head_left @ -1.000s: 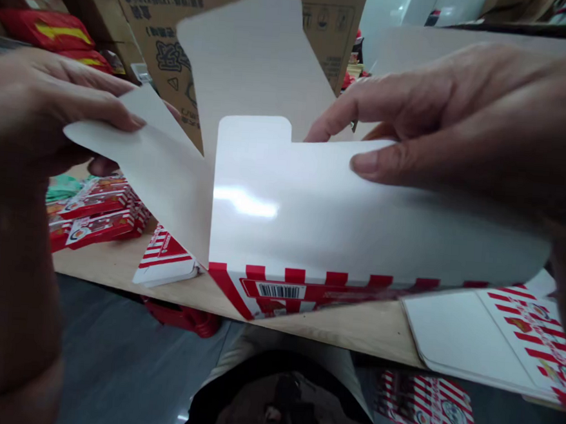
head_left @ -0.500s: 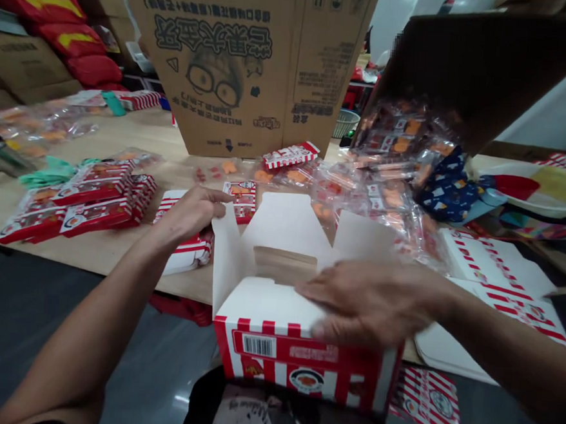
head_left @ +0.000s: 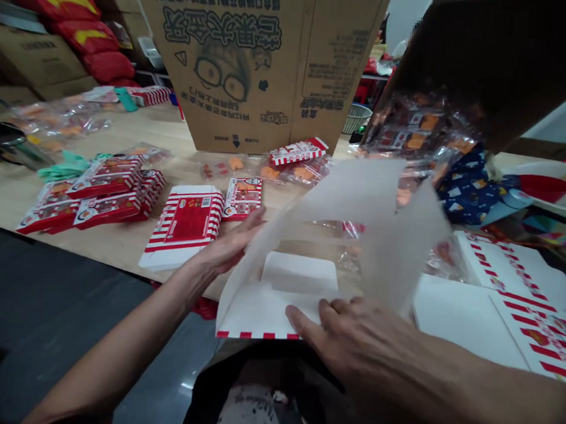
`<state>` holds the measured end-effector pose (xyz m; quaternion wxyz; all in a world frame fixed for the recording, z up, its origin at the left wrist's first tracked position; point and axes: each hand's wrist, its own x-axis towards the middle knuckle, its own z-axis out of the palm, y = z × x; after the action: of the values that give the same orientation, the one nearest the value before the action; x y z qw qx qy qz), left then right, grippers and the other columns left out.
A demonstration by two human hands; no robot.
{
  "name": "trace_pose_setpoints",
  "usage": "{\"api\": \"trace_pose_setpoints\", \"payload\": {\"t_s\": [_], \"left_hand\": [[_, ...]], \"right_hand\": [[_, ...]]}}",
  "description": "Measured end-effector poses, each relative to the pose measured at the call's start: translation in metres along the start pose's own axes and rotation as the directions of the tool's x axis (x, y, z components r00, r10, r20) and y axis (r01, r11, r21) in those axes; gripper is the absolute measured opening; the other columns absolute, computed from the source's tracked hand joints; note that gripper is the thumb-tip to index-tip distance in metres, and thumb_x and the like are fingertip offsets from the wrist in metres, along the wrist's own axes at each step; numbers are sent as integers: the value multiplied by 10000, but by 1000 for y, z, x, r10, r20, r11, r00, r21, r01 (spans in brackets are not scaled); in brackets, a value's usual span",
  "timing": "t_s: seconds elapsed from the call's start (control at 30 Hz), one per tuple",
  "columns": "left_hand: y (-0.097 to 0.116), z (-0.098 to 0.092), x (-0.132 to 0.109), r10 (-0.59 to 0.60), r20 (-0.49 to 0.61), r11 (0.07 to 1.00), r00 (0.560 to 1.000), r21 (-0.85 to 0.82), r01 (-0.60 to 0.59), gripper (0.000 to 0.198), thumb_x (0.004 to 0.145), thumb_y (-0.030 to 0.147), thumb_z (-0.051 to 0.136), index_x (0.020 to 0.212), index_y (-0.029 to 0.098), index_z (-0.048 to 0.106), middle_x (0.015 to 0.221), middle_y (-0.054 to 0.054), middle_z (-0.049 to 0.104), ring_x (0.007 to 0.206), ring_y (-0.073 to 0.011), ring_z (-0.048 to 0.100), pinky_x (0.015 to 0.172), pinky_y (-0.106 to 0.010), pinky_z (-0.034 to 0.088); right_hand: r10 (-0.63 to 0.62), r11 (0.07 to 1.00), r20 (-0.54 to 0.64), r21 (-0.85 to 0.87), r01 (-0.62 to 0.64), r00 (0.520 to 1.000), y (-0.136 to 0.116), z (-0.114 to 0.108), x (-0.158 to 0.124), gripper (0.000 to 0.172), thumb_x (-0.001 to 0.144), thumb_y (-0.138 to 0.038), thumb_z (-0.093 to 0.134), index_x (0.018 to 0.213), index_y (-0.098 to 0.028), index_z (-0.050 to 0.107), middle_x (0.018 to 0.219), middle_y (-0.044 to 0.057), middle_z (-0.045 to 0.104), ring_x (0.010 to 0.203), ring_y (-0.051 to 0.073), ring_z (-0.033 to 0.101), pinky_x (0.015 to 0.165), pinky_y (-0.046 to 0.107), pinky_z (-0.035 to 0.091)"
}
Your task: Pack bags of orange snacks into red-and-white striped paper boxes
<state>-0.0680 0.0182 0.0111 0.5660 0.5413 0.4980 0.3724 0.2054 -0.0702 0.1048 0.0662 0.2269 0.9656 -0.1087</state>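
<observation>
So the white carton [head_left: 266,308] with the red-and-white striped edge sits at about 6 o'clock in the view, right on the near edge of the wooden table [head_left: 115,249]. It's opened up, with its flaps standing out wide, and a smaller white flap [head_left: 301,271] lies folded down inside it. The left hand [head_left: 230,244] is at the carton's 9 o'clock, open, with the fingers stretched flat against the outside of the left panel; I can't see the thumb. The right hand [head_left: 351,339] comes in from 4 o'clock with its fingers [head_left: 304,320] spread, lying flat on the near flap. It's pressing, not pinching anything. Just past the left hand, at the carton's 10 o'clock, a flat folded striped carton [head_left: 185,221] lies on the table. Further out the same way there's a pile of red snack packets [head_left: 100,193]. A big printed cardboard box [head_left: 255,61] stands at 12 o'clock. Clear snack bags [head_left: 414,131] are heaped at 1 o'clock, and a stack of unfolded flat cartons [head_left: 499,304] lies at 3 o'clock, just beside the open one.
</observation>
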Motion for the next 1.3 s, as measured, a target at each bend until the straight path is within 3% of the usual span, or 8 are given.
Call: {"api": "trace_pose_setpoints", "payload": {"t_s": [0.23, 0.33, 0.47, 0.57, 0.7, 0.9, 1.07, 1.3], "left_hand": [[0, 8, 19, 113, 339, 990, 934, 36, -133, 1375, 573, 725, 826, 1627, 260, 75, 1708, -161, 80, 1579, -365, 17, 1257, -579, 77], [3, 13, 23, 134, 403, 966, 905, 151, -210, 1357, 593, 639, 868, 1627, 273, 70, 1712, -145, 55, 1575, -375, 62, 1259, -574, 105], [-6, 17, 34, 120, 114, 915, 986, 372, -155, 1174, 620, 535, 880, 1588, 233, 288, 1699, -145, 156, 1570, -391, 85, 1269, -568, 61], [-14, 6, 38, 35, 7, 970, 999, 239, -36, 967, 726, 636, 757, 1526, 207, 424, 1621, -158, 372, 1518, -393, 289, 1236, -556, 254], [-12, -16, 19, -6, 157, 1000, 988, -27, 10, 852, 762, 693, 696, 1478, 270, 511, 1447, -104, 605, 1388, -413, 492, 1111, -518, 460], [-13, -20, -5, 32, 265, 999, 964, -15, -29, 1243, 640, 775, 754, 1621, 323, 140, 1714, -80, 131, 1565, -378, 136, 1257, -533, 195], [-21, -10, -2, -104, 136, 982, 985, 171, 80, 1267, 687, 660, 787, 1630, 247, 48, 1689, -168, 185, 1562, -369, 161, 1253, -553, 180], [-8, -17, 4, -150, 41, 940, 988, 316, 130, 707, 784, 511, 733, 1415, 246, 555, 1430, -93, 619, 1341, -346, 543, 1153, -499, 402]], "right_hand": [[-2, 998, -50, -69, -1, 999, 24, 64, 34, 315, 852, -83, 543, 1158, -137, 599, 862, 89, 701, 764, 237, 651, 745, 374, 452], [30, 991, -101, -125, -43, 994, 33, 76, 39, 281, 829, -108, 580, 1105, -133, 629, 986, 141, 705, 944, 290, 634, 865, 435, 436], [87, 984, -100, -144, -101, 991, 35, 72, 43, 219, 839, -98, 566, 1033, -138, 661, 912, 127, 713, 902, 278, 625, 845, 429, 437], [104, 980, -95, -160, -118, 990, 33, 65, 43, 166, 845, -100, 583, 990, -136, 657, 872, 122, 700, 861, 272, 624, 796, 411, 458], [98, 984, -129, -137, -116, 987, 41, 58, 42, 196, 865, -59, 534, 998, -161, 636, 960, 118, 686, 959, 280, 615, 873, 432, 480], [140, 990, -167, -7, -143, 976, 55, 51, 56, 226, 842, -34, 498, 982, -150, 634, 1620, 208, 298, 1208, 316, 576, 794, 369, 524], [18, 998, -90, 58, -12, 996, 60, 38, 77, 219, 880, -86, 498, 953, -162, 690, 1207, 170, 660, 1149, 306, 591, 812, 379, 514], [54, 993, 21, 109, -56, 998, 36, 42, 75, 249, 874, -97, 493, 1022, -171, 678, 1115, 138, 684, 738, 189, 651, 633, 313, 473]]}}
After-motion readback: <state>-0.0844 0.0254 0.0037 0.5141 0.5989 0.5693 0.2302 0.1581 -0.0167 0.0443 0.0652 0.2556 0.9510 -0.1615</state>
